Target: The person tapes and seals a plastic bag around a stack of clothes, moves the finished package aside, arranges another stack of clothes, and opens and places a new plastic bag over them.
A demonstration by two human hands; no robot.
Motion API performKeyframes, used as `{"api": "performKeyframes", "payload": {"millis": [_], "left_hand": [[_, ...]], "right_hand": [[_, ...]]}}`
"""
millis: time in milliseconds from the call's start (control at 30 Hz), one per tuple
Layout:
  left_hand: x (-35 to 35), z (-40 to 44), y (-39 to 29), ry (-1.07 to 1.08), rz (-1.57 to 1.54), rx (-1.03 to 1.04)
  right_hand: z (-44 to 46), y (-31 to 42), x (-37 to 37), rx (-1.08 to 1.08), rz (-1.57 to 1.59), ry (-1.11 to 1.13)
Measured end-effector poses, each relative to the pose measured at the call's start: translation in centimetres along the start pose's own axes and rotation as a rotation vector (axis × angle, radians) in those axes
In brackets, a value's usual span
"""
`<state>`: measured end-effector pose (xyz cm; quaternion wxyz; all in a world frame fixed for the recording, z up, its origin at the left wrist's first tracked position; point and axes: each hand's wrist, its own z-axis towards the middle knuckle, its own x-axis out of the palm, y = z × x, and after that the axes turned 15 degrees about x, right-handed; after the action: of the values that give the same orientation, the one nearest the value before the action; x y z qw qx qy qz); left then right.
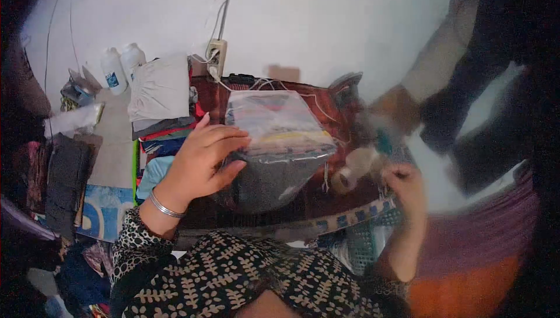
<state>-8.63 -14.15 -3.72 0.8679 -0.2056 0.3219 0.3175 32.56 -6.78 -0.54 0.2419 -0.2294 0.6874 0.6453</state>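
A clear plastic bag (280,125) with folded cloth inside lies on a dark red patterned surface in the middle. My left hand (210,157) is at the bag's left edge, fingers apart, with nothing held in it. To the right of the bag, my right hand (402,181) has its fingers pinched together; what they hold, if anything, is blurred. Just left of that hand is a roll of tape (348,177), smeared by motion, with something teal above it.
Folded clothes (160,93) are stacked left of the bag. Two white bottles (115,73) stand behind them by the wall. A power strip (216,58) with white cables hangs behind the bag. A plastic basket (363,245) is near my right forearm.
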Motion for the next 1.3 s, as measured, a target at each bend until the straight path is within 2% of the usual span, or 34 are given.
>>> {"api": "performKeyframes", "payload": {"millis": [67, 133, 200, 233, 300, 333, 400, 433, 500, 600, 1033, 1200, 1300], "left_hand": [[0.7, 0.6, -0.3, -0.023, -0.011, 0.005], [1.3, 0.8, -0.7, -0.036, -0.024, 0.087], [2.0, 1.1, -1.1, -0.043, -0.050, 0.105], [2.3, 1.1, -1.3, -0.036, -0.074, 0.122], [2.8, 1.2, -1.7, -0.072, -0.081, 0.140], [2.9, 1.2, -1.9, -0.099, -0.084, 0.157], [2.9, 1.3, -2.6, -0.096, -0.083, 0.169], [2.8, 1.4, -2.9, -0.092, -0.073, 0.178], [2.8, 1.4, -3.5, -0.100, -0.070, 0.186], [2.6, 1.3, -4.0, -0.122, -0.074, 0.198], [2.6, 1.5, -4.0, -0.159, -0.054, 0.205], [2.6, 1.7, -4.0, -0.163, -0.036, 0.209], [2.6, 1.7, -4.0, -0.163, -0.032, 0.213]], "right_hand": [[-0.9, 7.5, 1.2, -0.156, 0.026, 0.281], [-0.7, 12.2, 2.5, -0.305, -0.105, 0.547], [-1.9, 16.7, 4.1, 0.018, -0.328, 0.709], [-1.8, 17.5, 5.1, 0.017, -0.336, 0.702], [-0.8, 18.2, 7.1, -0.221, -0.357, 0.974], [-0.1, 18.3, 7.9, -0.218, -0.358, 0.969], [1.5, 17.9, 9.2, -0.026, -0.361, 1.034], [2.2, 17.6, 9.4, -0.021, -0.360, 1.031], [3.3, 17.3, 9.7, -0.034, -0.541, 0.835], [3.5, 16.9, 9.4, -0.034, -0.572, 0.750], [3.1, 16.6, 9.3, 0.025, -0.575, 0.769], [2.6, 16.2, 9.3, -0.106, -0.514, 0.702], [1.3, 17.2, 9.0, -0.063, -0.515, 0.732]]}}
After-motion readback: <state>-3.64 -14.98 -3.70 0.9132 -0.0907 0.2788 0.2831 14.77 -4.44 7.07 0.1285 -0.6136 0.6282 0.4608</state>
